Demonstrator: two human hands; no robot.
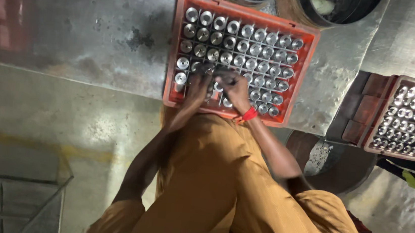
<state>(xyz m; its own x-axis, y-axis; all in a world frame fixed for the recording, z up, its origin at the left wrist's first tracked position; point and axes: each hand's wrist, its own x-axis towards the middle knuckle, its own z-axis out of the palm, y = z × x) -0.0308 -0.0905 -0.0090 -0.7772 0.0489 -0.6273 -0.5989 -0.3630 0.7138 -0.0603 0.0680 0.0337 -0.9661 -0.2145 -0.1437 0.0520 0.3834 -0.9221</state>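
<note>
Head view puts both my hands down in the near rows of the orange crate (175,47), which sits on a worn grey metal table (99,25). The crate is packed with shiny steel cylinders (244,46) standing upright in tight rows, open ends up. My left hand (197,87) is curled over the pieces at the near left corner, and my right hand (234,87), with a red band (248,114) at its wrist, is bent over the pieces just beside it. My fingers are bunched narrow among the cylinders, but they hide whatever lies beneath them, so I cannot tell whether either hand actually grips a piece or only rests on the tops.

What worries me is how closely the pieces stand. If I pull one up at a slant, I judge it could catch its neighbour and tip or scuff it. Smooth metal looks easy to lose from the fingertips, and a dropped one would likely knock into the row.

Further out, a second orange crate (410,118) of the same cylinders rests to my right, well apart. Two dark round tubs (329,6) stand touching the far edge of my crate, and another round bin (332,161) sits low on my right.
</note>
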